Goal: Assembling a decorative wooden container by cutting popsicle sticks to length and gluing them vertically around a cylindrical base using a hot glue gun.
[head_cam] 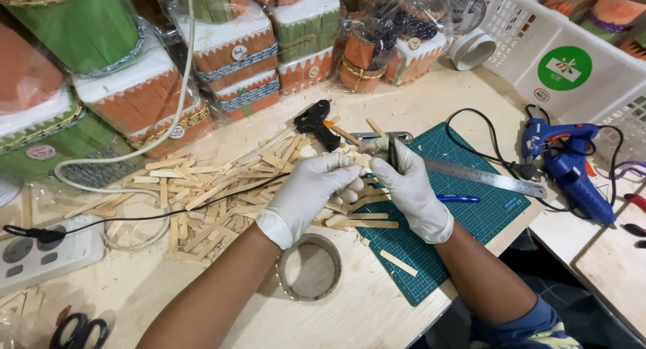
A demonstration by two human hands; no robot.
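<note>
While gloved, both hands pinch flat wooden sticks.

The pale wooden desk carries a green cutting mat near its right edge. Left of the mat spreads a loose heap of flat wooden sticks; one stick lies on the mat's near corner. A steel ruler and a blue pen rest on the mat. Just beyond the mat's far left corner lies a black glue gun. Near the mat's near left side sits a cardboard ring. Far left of the mat are a white power strip and black scissors.
</note>
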